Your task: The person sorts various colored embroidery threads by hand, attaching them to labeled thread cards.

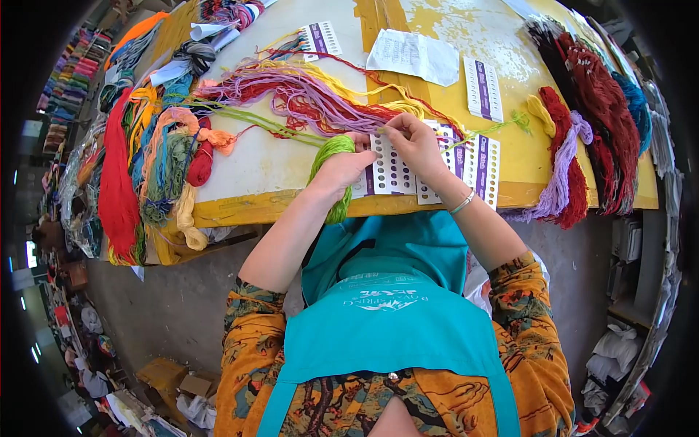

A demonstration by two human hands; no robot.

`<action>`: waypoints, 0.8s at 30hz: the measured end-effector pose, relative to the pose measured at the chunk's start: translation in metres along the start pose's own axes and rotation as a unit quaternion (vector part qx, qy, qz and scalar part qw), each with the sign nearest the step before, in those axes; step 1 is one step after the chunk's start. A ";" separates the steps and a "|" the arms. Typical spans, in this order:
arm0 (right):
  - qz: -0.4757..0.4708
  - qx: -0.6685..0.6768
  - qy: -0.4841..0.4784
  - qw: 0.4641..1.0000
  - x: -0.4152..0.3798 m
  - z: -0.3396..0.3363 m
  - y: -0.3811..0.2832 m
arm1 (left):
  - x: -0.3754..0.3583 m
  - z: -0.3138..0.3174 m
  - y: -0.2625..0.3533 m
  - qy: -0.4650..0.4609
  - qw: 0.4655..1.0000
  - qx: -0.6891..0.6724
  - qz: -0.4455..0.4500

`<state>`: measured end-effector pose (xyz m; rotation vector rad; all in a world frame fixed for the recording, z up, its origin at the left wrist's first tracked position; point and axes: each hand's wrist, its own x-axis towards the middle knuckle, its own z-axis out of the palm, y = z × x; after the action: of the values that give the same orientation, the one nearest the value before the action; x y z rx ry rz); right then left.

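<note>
A bundle of bright green thread hangs over my left hand, whose fingers are closed round it beside a punched white card. At the top edge of that card, my right hand pinches green thread between thumb and fingertips. More punched cards with purple strips lie overlapped to the right, partly under my right hand and wrist. Behind the cards, purple, red and yellow threads spread over the tabletop, and green strands run left across them.
Hanks of many colours hang over the table's left side. Dark red, purple and teal hanks lie at the right. A handwritten paper and two more cards lie toward the back. Boxes stand on the floor.
</note>
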<state>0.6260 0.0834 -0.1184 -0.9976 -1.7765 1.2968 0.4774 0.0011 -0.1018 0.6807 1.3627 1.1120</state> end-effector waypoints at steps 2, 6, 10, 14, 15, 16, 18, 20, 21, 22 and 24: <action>-0.015 -0.051 -0.024 0.998 0.000 -0.002 0.000 | 0.001 -0.003 0.003 -0.008 1.000 0.006 -0.015; 0.002 -0.095 -0.044 0.994 0.002 -0.004 -0.003 | 0.010 -0.017 0.000 -0.074 0.996 -0.039 -0.039; 0.008 -0.092 -0.047 0.995 0.002 -0.004 -0.004 | 0.013 -0.012 -0.001 -0.059 0.996 -0.050 -0.046; 0.020 -0.074 -0.060 0.995 0.003 -0.005 -0.002 | 0.017 -0.011 0.005 -0.081 0.995 -0.036 -0.055; 0.021 -0.074 -0.060 0.995 0.003 -0.006 -0.002 | 0.017 -0.011 0.005 -0.090 0.994 -0.027 -0.061; 0.024 -0.075 -0.064 0.995 0.003 -0.006 -0.002 | 0.019 -0.011 0.005 -0.090 0.994 -0.027 -0.062; 0.028 -0.075 -0.068 0.994 0.004 -0.006 -0.004 | 0.021 -0.013 0.004 -0.085 0.994 0.004 -0.066; 0.050 -0.063 -0.086 0.993 0.005 -0.006 -0.006 | 0.020 -0.010 0.002 -0.046 0.996 0.056 -0.043; 0.051 -0.063 -0.086 0.993 0.006 -0.006 -0.006 | 0.020 -0.009 0.001 -0.007 0.994 0.108 -0.019; 0.060 -0.064 -0.099 0.991 0.008 -0.006 -0.005 | 0.022 -0.015 -0.001 -0.008 0.987 0.159 0.010; 0.067 -0.075 -0.124 0.987 0.012 -0.005 -0.004 | 0.021 -0.028 0.000 0.005 0.983 0.184 0.023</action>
<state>0.6244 0.0953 -0.1124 -1.0919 -2.0503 1.4386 0.4475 0.0145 -0.1141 0.9792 1.5862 0.9052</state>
